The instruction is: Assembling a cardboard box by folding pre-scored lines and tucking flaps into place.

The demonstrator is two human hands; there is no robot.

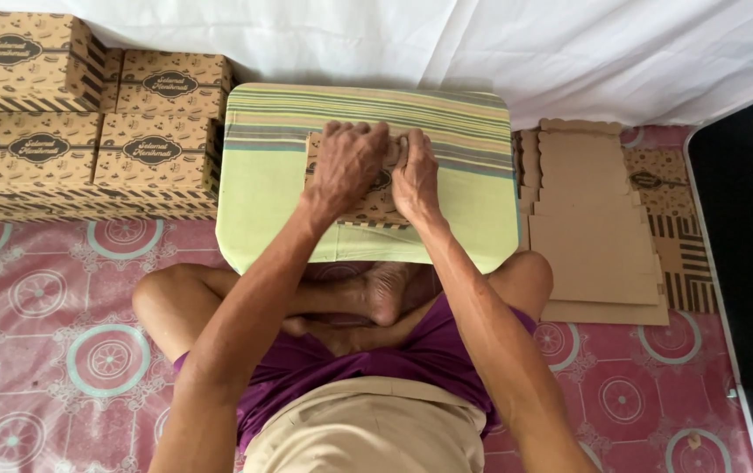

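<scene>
A person sits cross-legged on a pink floor mat patterned with teal circles [61,350], working over a small tabletop covered in a green cloth with coloured stripes [262,184] that stands just in front of the crossed legs. In the middle of that tabletop lies a brown printed cardboard box [367,208], only partly visible under both hands. The left hand [347,166] presses down on the box's left and central part with its fingers curled over the far edge; its grip is narrow, closed against the cardboard. The right hand [414,175] lies just beside it, touching the left hand at the fingertips, its fingers bent down onto the far right part of the same box, so its grip is likewise closed on the cardboard. To the left of the tabletop, finished brown cardboard boxes with dark oval labels [87,131] are stacked in rows against the wall, touching one another. To the right, a pile of flat unfolded brown cardboard blanks [595,236] lies on the mat, near the person's knee. A white cloth [481,44] hangs behind everything.
</scene>
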